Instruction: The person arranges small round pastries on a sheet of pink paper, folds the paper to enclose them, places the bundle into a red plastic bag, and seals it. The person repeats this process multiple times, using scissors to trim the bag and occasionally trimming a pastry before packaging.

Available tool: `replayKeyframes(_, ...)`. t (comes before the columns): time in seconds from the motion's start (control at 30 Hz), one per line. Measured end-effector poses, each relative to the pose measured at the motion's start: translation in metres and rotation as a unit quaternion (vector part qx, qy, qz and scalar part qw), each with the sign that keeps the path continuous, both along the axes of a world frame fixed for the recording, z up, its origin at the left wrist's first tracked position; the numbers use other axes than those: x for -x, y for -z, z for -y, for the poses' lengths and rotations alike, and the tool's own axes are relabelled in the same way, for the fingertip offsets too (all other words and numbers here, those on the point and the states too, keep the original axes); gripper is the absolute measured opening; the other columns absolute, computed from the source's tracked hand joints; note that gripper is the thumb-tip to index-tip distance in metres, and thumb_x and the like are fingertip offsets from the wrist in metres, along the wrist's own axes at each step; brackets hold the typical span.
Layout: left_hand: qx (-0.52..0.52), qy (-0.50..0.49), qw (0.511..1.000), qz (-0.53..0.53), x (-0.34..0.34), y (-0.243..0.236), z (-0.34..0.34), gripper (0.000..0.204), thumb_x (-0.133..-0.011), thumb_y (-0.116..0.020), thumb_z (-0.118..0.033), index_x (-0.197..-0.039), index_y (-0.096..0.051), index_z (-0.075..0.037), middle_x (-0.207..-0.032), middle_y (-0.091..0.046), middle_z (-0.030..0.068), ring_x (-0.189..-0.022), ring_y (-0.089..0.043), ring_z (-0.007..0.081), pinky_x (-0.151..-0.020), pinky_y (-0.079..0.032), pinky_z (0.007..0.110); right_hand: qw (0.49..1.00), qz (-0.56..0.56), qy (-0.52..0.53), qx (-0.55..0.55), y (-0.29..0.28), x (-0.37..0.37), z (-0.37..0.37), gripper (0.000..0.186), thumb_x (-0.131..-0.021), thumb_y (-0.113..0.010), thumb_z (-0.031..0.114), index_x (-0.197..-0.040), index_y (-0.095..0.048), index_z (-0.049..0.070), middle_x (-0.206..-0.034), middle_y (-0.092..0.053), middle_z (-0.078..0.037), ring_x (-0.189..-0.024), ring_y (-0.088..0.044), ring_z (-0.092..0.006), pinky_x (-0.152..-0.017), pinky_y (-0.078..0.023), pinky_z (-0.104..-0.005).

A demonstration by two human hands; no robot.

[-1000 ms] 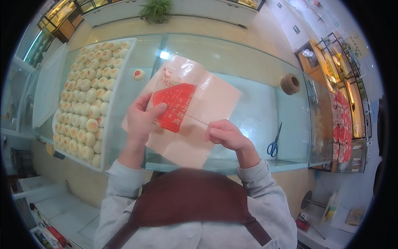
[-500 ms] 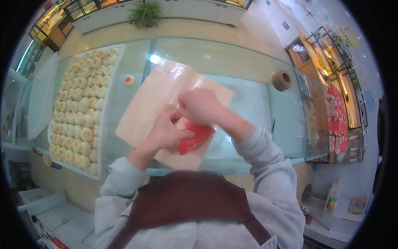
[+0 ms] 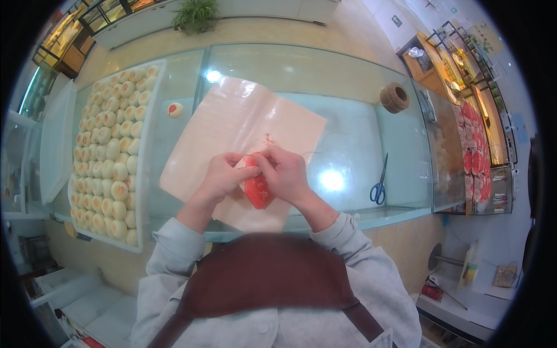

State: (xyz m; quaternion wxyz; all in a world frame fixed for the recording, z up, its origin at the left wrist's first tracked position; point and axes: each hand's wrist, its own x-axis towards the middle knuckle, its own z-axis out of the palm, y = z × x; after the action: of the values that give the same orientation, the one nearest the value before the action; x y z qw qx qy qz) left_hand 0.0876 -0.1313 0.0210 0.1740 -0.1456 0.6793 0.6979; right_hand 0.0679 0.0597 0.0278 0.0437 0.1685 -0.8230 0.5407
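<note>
Between the clamped fingers of our left hand (image 3: 221, 177) and right hand (image 3: 288, 174), we hold a narrow red paper packet (image 3: 257, 192); beneath them, glossy pale-pink paper (image 3: 206, 130); right of them, blue-handled metal scissors (image 3: 379, 189).

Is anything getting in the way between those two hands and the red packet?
Nothing visible: the left hand and right hand meet at the upper end of the red packet. The pale paper sheet lies beneath; the scissors are off to the right.
</note>
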Motion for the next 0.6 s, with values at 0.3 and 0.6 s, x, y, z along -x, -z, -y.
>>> replayKeyframes(0.3, -0.017, 0.012, 1.000, 0.016, 0.001, 0.004, 0.005, 0.052, -0.085, -0.093, -0.019, -0.121, -0.072, 0.012, -0.108, -0.078, 0.0160, -0.095, -0.075, 0.0186, -0.079, -0.061, 0.032, 0.999, 0.047, 0.015, -0.015, -0.017, 0.003, 0.003, 0.014, -0.098, -0.073, 0.019, -0.091, -0.078, 0.009, -0.079, -0.075, -0.012, -0.068, -0.074, -0.0311, -0.064, -0.058, -0.0404)
replayKeyframes(0.6, -0.030, 0.002, 1.000, 0.006, 0.001, 0.011, 0.004, 0.046, -0.087, -0.090, -0.015, -0.121, -0.073, 0.011, -0.109, -0.078, 0.0160, -0.096, -0.075, 0.0190, -0.083, -0.061, 0.032, 0.995, -0.017, -0.099, -0.013, -0.009, -0.008, 0.000, 0.009, -0.098, -0.070, 0.012, -0.100, -0.078, 0.009, -0.085, -0.075, -0.012, -0.078, -0.074, -0.0317, -0.073, -0.059, -0.0427)
